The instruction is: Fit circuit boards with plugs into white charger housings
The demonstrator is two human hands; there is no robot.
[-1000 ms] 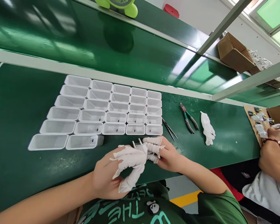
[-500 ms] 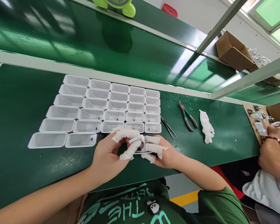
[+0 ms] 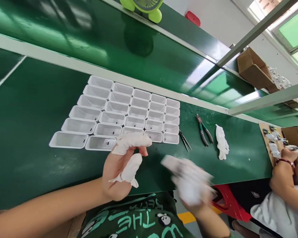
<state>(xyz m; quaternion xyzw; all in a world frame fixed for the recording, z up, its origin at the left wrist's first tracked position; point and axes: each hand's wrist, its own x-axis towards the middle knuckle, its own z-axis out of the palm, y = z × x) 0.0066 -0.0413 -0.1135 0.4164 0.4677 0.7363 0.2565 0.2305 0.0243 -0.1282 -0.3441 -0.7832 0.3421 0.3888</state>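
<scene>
My left hand (image 3: 123, 165), with white cots on its fingers, hovers over the near edge of the green bench (image 3: 27, 109). Its fingers are curled and I see nothing in them. It is just in front of the near row of several open white plastic housings (image 3: 129, 115), which are laid out in a grid. My right hand (image 3: 190, 183), also in white cots, is a blur past the bench's near edge at the lower right. What it holds, if anything, cannot be made out.
Black tweezers (image 3: 185, 140), green-handled pliers (image 3: 203, 130) and a white glove (image 3: 222, 142) lie right of the housings. A co-worker's hand (image 3: 285, 162) works at a cardboard sheet of small parts (image 3: 269, 138). A cardboard box (image 3: 253, 67) sits on the upper shelf. A red stool (image 3: 225, 201) stands below the bench.
My hands, joined on a small pronged part before, have separated. The right hand swept down and to the right off the bench; the left stayed. The view shifted left.
</scene>
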